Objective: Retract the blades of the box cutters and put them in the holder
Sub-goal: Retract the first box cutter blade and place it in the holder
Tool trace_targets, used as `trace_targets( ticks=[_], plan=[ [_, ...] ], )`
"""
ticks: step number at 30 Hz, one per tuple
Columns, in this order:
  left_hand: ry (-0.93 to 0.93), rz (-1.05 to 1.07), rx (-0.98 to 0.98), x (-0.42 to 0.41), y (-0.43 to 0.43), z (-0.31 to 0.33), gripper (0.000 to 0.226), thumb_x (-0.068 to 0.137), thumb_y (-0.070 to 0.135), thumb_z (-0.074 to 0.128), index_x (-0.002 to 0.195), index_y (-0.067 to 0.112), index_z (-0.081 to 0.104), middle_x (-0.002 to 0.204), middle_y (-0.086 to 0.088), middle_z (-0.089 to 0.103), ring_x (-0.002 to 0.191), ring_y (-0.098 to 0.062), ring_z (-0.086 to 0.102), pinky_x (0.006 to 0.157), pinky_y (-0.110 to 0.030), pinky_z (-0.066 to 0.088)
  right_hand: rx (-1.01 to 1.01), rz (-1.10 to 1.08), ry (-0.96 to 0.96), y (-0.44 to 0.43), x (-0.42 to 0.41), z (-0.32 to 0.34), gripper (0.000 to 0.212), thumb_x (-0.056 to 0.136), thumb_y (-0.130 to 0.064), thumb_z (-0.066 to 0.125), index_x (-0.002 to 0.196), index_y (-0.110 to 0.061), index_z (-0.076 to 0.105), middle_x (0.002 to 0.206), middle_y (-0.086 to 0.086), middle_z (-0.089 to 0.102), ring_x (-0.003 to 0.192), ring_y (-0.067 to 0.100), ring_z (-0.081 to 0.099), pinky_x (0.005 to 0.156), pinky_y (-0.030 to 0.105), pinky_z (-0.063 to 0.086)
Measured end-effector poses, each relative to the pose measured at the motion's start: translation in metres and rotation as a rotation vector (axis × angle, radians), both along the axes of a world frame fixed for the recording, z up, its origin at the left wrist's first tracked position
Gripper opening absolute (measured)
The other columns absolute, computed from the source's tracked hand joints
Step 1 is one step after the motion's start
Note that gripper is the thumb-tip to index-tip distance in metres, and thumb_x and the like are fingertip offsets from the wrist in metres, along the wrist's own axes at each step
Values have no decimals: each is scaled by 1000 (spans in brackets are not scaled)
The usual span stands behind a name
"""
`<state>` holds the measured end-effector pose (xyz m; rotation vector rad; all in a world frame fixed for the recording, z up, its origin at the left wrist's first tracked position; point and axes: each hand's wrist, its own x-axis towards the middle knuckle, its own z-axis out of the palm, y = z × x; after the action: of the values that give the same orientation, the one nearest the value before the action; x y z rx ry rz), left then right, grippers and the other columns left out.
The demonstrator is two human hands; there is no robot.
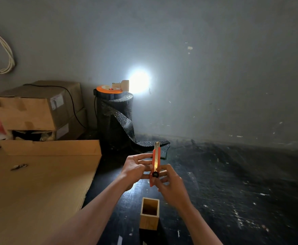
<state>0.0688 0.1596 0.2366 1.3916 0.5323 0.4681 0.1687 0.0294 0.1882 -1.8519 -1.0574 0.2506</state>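
I hold an orange box cutter point(156, 156) upright in front of me, its metal blade sticking out at the top. My left hand point(136, 169) grips the cutter's body from the left. My right hand point(171, 184) holds its lower end, thumb by the black slider. Below my hands stands the square wooden holder point(149, 220) on the dark floor, open at the top; nothing shows inside it.
A flat cardboard sheet point(38, 183) lies at the left with a small metal object point(19, 166) on it. Stacked cardboard boxes point(37, 108) stand behind it. A black bubble-wrap roll point(114, 117) carries a cable reel and a bright lamp point(125, 85) by the wall.
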Motion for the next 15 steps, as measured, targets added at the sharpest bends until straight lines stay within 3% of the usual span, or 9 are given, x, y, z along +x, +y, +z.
trace_targets(
  ticks=[3,8,15],
  plan=[
    [-8,4,4,0,2,-2,41,89,-18,64,101,20,74,82,-1,83,73,-21,81,57,-31,63,-25,25,-49,0,1,0,34,94,-17,71,113,-39,53,108,-19,65,94,6,68,83,27,62],
    [-5,15,9,2,5,-8,42,89,-18,62,109,17,74,86,-2,84,78,-23,81,60,-34,64,-43,13,-42,4,1,-2,27,94,-20,71,108,-36,54,103,-22,64,85,-2,64,72,11,52],
    [-4,3,6,2,10,-23,43,90,-18,61,116,15,73,93,-7,84,83,-25,82,62,-35,64,-10,17,-3,10,4,-11,23,92,-18,74,103,-29,57,98,-25,64,88,2,68,70,11,55]
  ],
)
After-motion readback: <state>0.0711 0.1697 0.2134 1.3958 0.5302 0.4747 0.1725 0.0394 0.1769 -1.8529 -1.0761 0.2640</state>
